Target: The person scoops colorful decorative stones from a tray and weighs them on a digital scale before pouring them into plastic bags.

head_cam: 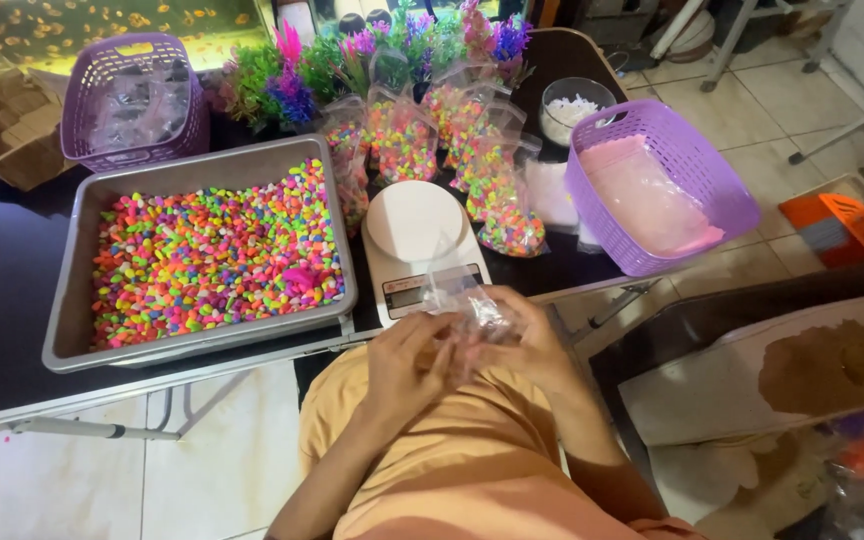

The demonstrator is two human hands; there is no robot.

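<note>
Both hands meet just above the lap, over an orange-tan garment. The left hand (407, 362) has its fingers curled around one side of a small, clear, crinkled plastic bag (462, 300), and the right hand (532, 345) pinches the other side, so the bag is held between the two and rises a little above the fingertips. Whether anything lies inside the bag cannot be told.

Just beyond the hands, touching distance past the bag, stands a white kitchen scale with a round platform (414, 222) on the dark table top. Ahead and to the left of the left hand sits a wide grey plastic tray (70, 300) filled with small neon-coloured pebbles (212, 255) in pink, green, yellow and orange. Ahead of the right hand, behind the scale, leans a cluster of filled clear bags of the same coloured pebbles (452, 140). Further right of the right hand is a purple woven plastic basket (692, 165) holding clear bags; a second purple basket (132, 95) stands far ahead on the left. Bright artificial plants (352, 55) line the far edge
</note>
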